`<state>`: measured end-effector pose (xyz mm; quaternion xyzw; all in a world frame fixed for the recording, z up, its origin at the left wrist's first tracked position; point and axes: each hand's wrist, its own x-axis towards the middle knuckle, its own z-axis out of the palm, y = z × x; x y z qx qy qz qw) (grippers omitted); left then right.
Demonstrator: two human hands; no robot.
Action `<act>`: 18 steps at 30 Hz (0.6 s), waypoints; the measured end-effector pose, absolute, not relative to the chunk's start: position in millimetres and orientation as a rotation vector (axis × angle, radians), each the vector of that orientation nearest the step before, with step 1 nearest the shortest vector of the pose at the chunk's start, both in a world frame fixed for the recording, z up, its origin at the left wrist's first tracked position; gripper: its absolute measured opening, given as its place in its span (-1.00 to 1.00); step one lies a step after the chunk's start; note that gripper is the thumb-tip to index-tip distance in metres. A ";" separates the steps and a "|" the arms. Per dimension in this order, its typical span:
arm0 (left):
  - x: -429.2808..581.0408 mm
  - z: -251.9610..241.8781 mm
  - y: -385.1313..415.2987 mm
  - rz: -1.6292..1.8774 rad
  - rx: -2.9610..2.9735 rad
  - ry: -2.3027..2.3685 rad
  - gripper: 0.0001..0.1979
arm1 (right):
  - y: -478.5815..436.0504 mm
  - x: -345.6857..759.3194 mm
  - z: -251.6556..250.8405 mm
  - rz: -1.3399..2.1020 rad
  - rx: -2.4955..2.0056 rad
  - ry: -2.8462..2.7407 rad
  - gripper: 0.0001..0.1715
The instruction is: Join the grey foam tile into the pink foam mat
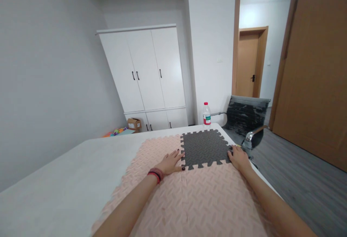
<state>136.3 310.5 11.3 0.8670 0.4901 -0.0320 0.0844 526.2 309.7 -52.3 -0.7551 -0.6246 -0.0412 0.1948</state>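
Observation:
A dark grey foam puzzle mat tile (204, 146) with toothed edges lies flat at the far right of the table. Pink foam mat tiles (217, 197) border it on the left and on the near side. My left hand (171, 161) rests with fingers spread on the pink foam, its fingertips touching the grey tile's left edge. Over at the grey tile's near right corner, my right hand (240, 157) lies with its fingers stretched out onto the corner. Whether the teeth are fully interlocked cannot be made out.
The white table (67, 179) reaches left of the mats. A red-capped plastic bottle (206, 114) stands on its far edge. A black chair (245, 115) is beside the right edge. A cardboard box (134, 124) and a white cabinet (146, 70) are behind.

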 end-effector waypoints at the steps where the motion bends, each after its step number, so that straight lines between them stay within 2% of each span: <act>1: 136.7 9.3 308.9 -0.087 2.586 1.480 -0.19 | 309.3 525.9 -52.3 -0.115 -2.118 -1.749 -0.38; 18: 138.3 -0.9 283.6 0.091 2.563 1.608 -0.39 | 301.4 520.2 -47.9 -0.202 -2.122 -1.787 -0.41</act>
